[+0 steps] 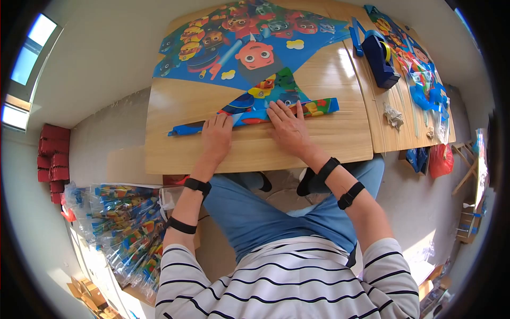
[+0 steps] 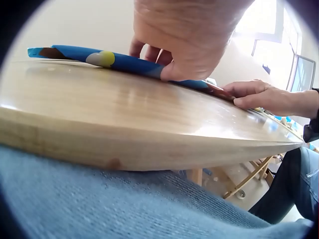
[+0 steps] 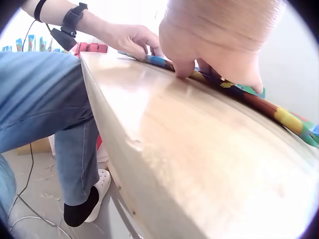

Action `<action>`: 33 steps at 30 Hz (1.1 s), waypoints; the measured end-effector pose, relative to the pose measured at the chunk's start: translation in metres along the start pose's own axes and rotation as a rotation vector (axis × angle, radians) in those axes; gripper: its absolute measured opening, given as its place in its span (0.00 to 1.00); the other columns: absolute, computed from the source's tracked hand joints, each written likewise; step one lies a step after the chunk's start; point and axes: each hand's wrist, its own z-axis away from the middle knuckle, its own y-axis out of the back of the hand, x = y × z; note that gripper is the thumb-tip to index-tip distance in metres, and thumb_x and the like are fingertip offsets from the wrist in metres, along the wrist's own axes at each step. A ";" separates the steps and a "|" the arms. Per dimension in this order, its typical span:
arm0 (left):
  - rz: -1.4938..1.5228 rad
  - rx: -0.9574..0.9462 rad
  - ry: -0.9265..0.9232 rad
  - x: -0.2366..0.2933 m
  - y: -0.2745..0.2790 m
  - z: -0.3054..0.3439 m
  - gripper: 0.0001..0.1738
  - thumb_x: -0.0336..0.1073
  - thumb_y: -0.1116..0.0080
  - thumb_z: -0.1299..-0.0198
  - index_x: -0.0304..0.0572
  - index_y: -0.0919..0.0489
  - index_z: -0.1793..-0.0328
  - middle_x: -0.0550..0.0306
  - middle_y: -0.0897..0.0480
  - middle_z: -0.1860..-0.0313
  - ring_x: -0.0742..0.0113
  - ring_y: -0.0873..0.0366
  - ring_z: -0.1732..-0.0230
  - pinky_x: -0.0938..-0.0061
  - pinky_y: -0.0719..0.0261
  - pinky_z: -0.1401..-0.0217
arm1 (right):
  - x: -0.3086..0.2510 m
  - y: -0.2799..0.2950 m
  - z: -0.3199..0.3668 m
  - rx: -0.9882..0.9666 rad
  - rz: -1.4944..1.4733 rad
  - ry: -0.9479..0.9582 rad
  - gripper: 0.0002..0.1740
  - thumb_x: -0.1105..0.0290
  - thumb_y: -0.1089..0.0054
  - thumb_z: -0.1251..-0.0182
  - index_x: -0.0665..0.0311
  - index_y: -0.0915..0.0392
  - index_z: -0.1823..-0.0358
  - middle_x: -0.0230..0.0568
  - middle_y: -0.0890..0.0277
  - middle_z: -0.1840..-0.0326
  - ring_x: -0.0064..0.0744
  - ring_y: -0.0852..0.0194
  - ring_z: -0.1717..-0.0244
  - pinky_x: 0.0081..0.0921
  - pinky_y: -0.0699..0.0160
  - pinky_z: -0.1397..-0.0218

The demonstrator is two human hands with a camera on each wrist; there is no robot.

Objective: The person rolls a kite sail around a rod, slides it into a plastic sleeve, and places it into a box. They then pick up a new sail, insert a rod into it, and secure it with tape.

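A glossy sheet with cartoon figures is rolled along its near edge into a narrow blue-and-coloured roll [image 1: 249, 118] on the wooden table [image 1: 255, 146]. A thin pale stick pokes out past its right end. My left hand [image 1: 217, 135] holds the roll left of its middle; the left wrist view shows the thumb on the near side and the fingers over the far side. Farther right, my right hand [image 1: 289, 127] presses on the roll, fingers stretched across it onto the unrolled part [image 1: 281, 85]. In the right wrist view, the thumb touches the roll's near edge.
A larger cartoon-printed sheet [image 1: 255, 53] covers the table's far side. To the right stand a dark blue tape dispenser [image 1: 380, 61], more printed sheets [image 1: 406, 45] and a crumpled scrap [image 1: 393, 116]. Bagged printed items [image 1: 127, 228] lie at lower left. Red boxes [image 1: 53, 159] are stacked beyond.
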 end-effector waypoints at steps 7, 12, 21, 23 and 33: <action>0.007 0.009 0.067 -0.012 -0.006 -0.006 0.16 0.25 0.38 0.49 0.45 0.20 0.52 0.56 0.22 0.51 0.52 0.24 0.45 0.57 0.26 0.45 | 0.015 -0.002 -0.011 0.093 -0.003 -0.012 0.20 0.70 0.38 0.37 0.60 0.21 0.43 0.43 0.25 0.37 0.46 0.31 0.30 0.72 0.52 0.20; 0.085 -0.079 0.152 -0.019 0.010 0.002 0.14 0.26 0.37 0.46 0.48 0.17 0.53 0.57 0.21 0.52 0.52 0.23 0.45 0.56 0.26 0.45 | 0.029 0.012 0.000 0.079 0.066 -0.097 0.07 0.69 0.37 0.36 0.57 0.18 0.57 0.40 0.22 0.51 0.45 0.27 0.39 0.75 0.48 0.24; 0.387 -0.425 0.341 -0.038 0.026 -0.007 0.12 0.34 0.37 0.42 0.42 0.18 0.52 0.44 0.17 0.54 0.39 0.21 0.47 0.51 0.25 0.46 | 0.034 0.041 -0.001 -0.069 -0.016 -0.247 0.15 0.55 0.33 0.34 0.60 0.21 0.65 0.44 0.16 0.67 0.51 0.18 0.52 0.78 0.43 0.32; 0.409 -0.480 0.371 -0.038 0.031 -0.014 0.11 0.32 0.38 0.43 0.40 0.19 0.54 0.42 0.18 0.55 0.39 0.22 0.49 0.54 0.25 0.48 | 0.038 0.033 -0.004 -0.061 0.036 -0.244 0.17 0.53 0.34 0.34 0.60 0.21 0.66 0.45 0.16 0.70 0.53 0.16 0.58 0.76 0.41 0.36; 0.103 -0.196 0.002 0.015 0.032 -0.004 0.31 0.40 0.33 0.40 0.43 0.25 0.30 0.51 0.29 0.26 0.49 0.35 0.24 0.41 0.42 0.22 | 0.043 0.036 -0.028 -0.334 0.069 -0.297 0.18 0.51 0.40 0.32 0.60 0.20 0.64 0.51 0.15 0.70 0.57 0.14 0.63 0.73 0.43 0.37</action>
